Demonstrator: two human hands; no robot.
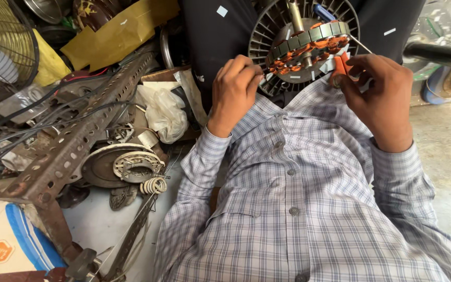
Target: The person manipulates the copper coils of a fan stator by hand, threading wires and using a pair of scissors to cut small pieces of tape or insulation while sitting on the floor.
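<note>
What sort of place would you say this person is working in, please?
Most likely a small fan or motor repair workshop: a copper-wound stator sits between the hands, a wire fan guard stands nearby, and motor parts lie in the clutter.

Rusty perforated angle iron (pixel 74 141), wire fan guard (pixel 1 47), crumpled white plastic bag (pixel 165 112)

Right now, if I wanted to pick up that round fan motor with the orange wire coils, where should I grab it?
Probably by the outer finned rim of the round fan motor, coming from its left side. The rim is bare metal there, while the orange coils look delicate. The left hand already steadies the lower edge and the right hand works at the right, so the upper left rim is free.
</note>
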